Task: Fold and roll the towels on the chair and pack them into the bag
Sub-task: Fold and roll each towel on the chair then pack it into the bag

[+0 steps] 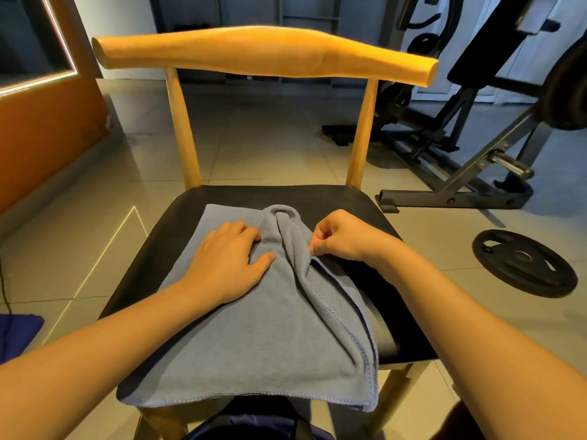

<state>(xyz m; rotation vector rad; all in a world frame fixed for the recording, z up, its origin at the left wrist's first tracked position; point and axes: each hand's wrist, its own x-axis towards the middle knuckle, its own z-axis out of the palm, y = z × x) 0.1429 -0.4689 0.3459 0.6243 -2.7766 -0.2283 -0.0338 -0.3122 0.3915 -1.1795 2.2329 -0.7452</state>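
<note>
Blue-grey terry is pinched between the fingers of my right hand, which are closed on the stitched right edge of the towel where it has bunched into a ridge. My left hand lies flat and spread on the cloth just left of that ridge, holding nothing, only pressing the towel down. The towel is spread over the black seat of the chair, its near hem hanging a little past the front edge. To fold it well, I judge I should keep the left palm as an anchor, lift the pinched edge clear of the wrinkle, carry it across and match hem to hem before smoothing outward. A dark blue fabric thing below the seat may be the bag; I cannot tell.
</note>
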